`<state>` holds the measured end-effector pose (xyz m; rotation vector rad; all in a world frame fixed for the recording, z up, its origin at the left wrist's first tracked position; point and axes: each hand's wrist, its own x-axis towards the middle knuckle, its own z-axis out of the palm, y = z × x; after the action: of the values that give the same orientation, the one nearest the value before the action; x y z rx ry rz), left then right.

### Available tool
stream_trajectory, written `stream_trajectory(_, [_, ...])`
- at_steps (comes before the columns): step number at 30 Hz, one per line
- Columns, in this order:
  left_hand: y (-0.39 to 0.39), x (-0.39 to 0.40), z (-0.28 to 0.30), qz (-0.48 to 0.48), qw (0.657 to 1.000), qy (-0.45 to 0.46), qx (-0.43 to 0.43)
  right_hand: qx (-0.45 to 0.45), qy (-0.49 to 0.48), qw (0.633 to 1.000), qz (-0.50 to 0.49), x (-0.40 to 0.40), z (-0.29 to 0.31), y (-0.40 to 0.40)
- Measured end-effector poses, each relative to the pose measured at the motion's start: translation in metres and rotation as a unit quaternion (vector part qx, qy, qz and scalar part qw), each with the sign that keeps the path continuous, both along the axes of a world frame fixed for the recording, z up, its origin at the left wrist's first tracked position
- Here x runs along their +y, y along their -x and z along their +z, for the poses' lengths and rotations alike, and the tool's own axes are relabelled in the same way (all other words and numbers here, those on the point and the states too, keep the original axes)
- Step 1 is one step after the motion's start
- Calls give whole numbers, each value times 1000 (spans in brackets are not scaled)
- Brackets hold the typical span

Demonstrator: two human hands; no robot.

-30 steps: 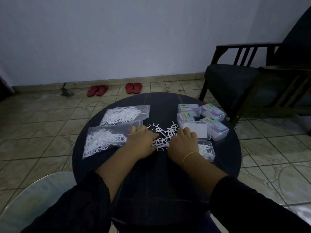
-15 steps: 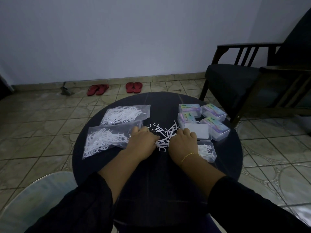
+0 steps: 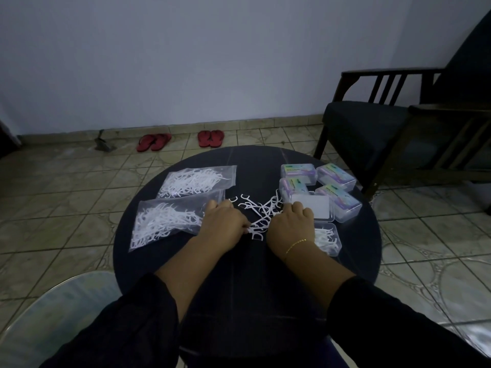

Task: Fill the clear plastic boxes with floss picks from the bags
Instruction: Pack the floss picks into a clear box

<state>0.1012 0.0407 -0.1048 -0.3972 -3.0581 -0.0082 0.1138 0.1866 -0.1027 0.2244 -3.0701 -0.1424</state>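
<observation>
Dark sleeves, one gold bracelet

Both forearms are bare below black sleeves (image 3: 138, 322) pushed up near the elbows; a thin gold chain bracelet (image 3: 295, 245) circles the right wrist.

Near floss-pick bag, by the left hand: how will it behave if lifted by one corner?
Likely floppy: the near bag is thin clear film lying flat on the table. Probably light, holding only small white picks. Its mouth by the left hand may be open, since loose picks lie just outside, so tilting could spill more.
</observation>
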Motion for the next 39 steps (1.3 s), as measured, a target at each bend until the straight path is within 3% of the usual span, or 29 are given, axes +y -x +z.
stream_trajectory(12, [0,2,-2,7,999,22,31,10,57,998,-29,1,-2,5])
stream_trajectory(19, [6,-1,0,25,998,65,-3,30,216,975,-43,12,3,11])
stream_trajectory(26, [8,6,-4,-5,996,80,33,-25,381,924,3,46,17,16])
stream_trajectory(29, [8,8,-6,-11,996,78,48,-13,340,940,33,67,27,13])
stream_trajectory(33, [11,7,-8,16,998,53,34,-31,170,982,71,91,37,7])
stream_trajectory(39, [14,8,-5,45,999,28,8,-58,74,991,93,96,28,0])
